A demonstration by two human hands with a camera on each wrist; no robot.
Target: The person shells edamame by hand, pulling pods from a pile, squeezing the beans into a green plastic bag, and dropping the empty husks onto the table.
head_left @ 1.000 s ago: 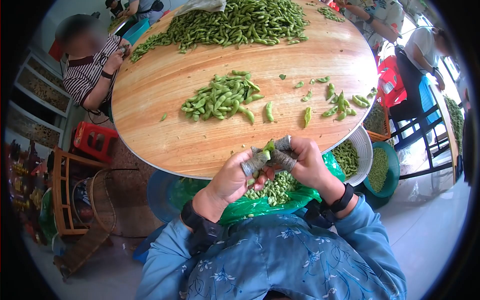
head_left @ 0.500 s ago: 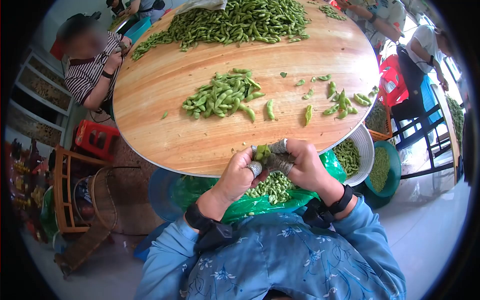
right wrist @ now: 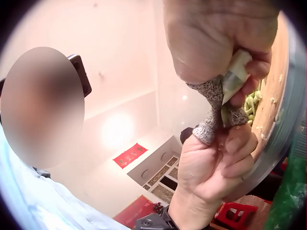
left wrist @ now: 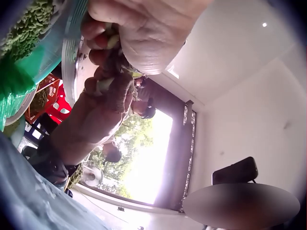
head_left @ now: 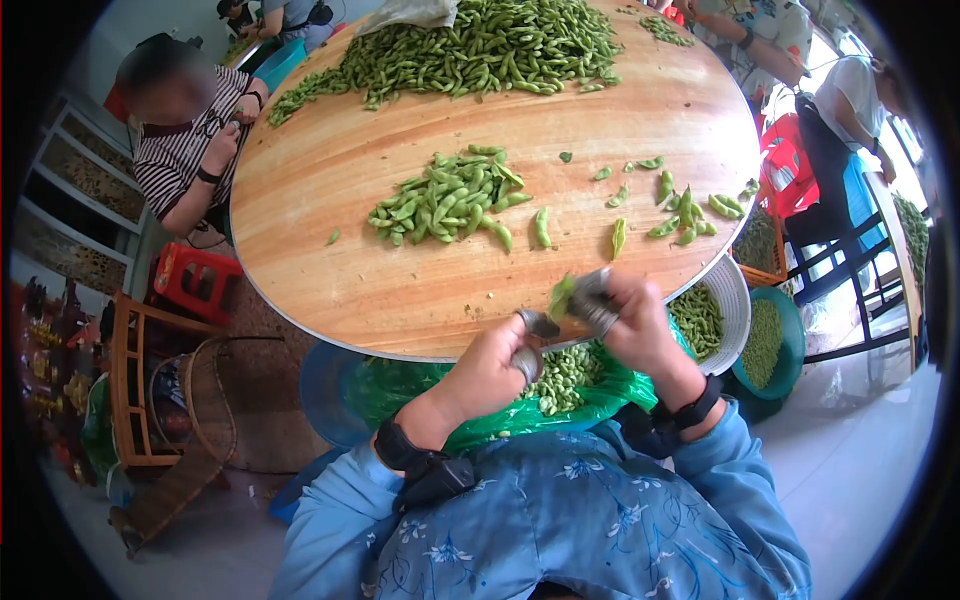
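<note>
My right hand, its thumb and a finger wrapped in grey tape, pinches a green pod above the table's near edge. A pale opened pod lies against its curled fingers in the right wrist view. To its left, a small gap away, is my left hand, thumb and finger also wrapped. In the left wrist view a greenish bean shows among that hand's curled fingers. Shelled beans lie in a green plastic bag beneath both hands.
A small pod pile and scattered pods lie on the round table; a big heap is at its far side. White and teal baskets stand right. A seated person is at left.
The hands were together around a pod; they have moved apart, the right hand going up and right with a pod, the left slightly down.
</note>
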